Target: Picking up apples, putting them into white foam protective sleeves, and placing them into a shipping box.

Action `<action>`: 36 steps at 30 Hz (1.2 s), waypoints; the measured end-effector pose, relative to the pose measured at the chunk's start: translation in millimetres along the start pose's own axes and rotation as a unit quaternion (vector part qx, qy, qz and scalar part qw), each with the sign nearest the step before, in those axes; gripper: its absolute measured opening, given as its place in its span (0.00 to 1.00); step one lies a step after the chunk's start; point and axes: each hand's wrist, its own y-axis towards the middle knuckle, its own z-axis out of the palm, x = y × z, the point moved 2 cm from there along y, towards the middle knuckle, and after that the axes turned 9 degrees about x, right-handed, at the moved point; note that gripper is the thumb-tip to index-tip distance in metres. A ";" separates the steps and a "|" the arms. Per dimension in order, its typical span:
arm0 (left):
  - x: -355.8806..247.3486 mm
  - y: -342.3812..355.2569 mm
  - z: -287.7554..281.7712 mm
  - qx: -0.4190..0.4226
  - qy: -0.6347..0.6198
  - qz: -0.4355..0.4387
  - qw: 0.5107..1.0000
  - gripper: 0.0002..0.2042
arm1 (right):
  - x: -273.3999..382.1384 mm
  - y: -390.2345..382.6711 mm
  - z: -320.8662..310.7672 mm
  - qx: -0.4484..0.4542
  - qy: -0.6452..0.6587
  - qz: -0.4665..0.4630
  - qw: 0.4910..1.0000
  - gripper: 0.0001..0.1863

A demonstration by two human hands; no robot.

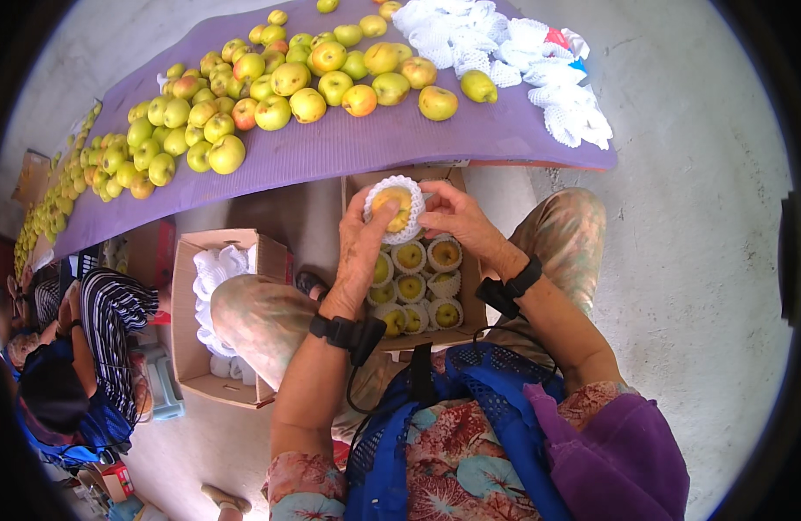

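Between my hands is a yellow apple [388,217] in a white foam net sleeve [379,188]. My left hand [362,239] grips it from the left, its thumb lying across the fruit. The fingers of my right hand [462,219] are bent and pinch at the right edge of the sleeve. Below my hands, between my knees, stands an open cardboard box [475,300]. Inside it, several sleeved apples [410,287] sit side by side in rows; my hands and forearms cover part of the box.
Loose yellow-green apples [290,78] are heaped on a purple mat [365,148] ahead. White foam sleeves [457,35] pile up at its right end. A second cardboard box [192,347] with more sleeves stands left of my knee. Another person [79,365] sits at far left.
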 end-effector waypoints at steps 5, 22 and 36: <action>-0.7 0.6 -1.3 0.015 0.001 -0.003 1.000 0.23 | 2.5 4.0 2.5 0.023 -0.032 0.007 0.999 0.30; 4.8 -0.5 -2.5 -0.016 0.043 -0.048 0.998 0.24 | 4.7 11.2 33.5 -0.025 -0.385 -0.199 0.901 0.50; -9.7 -7.8 0.7 -0.114 0.301 0.054 0.945 0.09 | 3.2 6.1 22.7 -0.062 -0.382 -0.123 0.914 0.46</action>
